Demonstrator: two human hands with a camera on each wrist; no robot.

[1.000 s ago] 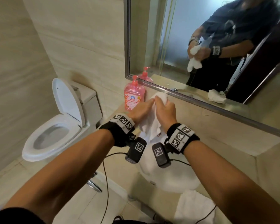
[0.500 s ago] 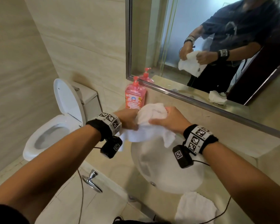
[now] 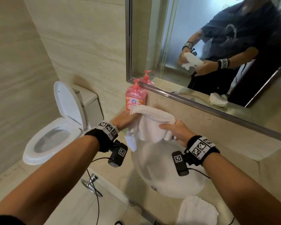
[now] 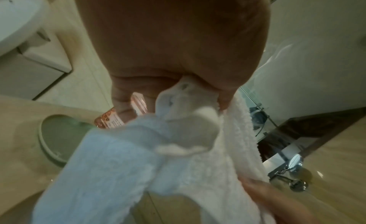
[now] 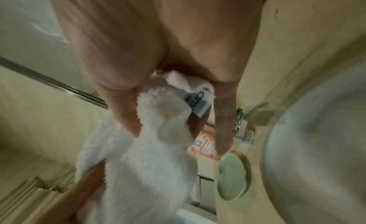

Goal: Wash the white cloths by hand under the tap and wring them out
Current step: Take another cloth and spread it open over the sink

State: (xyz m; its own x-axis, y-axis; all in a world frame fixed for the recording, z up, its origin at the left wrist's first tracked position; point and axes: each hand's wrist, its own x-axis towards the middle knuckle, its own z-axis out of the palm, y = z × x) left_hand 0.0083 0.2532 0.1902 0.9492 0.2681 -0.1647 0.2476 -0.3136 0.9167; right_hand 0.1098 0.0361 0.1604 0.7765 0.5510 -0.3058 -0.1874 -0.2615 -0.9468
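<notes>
Cloth first: the white terry cloth (image 3: 152,123) hangs bunched between your two hands, held in the air above the white oval basin (image 3: 161,176). Your left hand (image 3: 124,118) has its fingers curled round one end, and the loose folds drop from them toward the basin's rim. Your right hand (image 3: 174,131) grips the other end; in the right wrist view the thumb and fingers (image 5: 126,114) pinch the fabric, with a printed label (image 5: 198,100) showing between them. Just beyond your left fingers stands the pink pump bottle of soap (image 3: 135,97), against the beige wall under the framed mirror (image 3: 201,38). A pale green soap dish (image 5: 233,175) lies on the beige counter (image 3: 234,143) beside the bottle, past your right fingertips. A second white folded cloth (image 3: 197,211) rests on the counter near your right forearm, at the basin's near edge. Well to the left of your left hand is the white toilet (image 3: 55,127) with its lid raised.
</notes>
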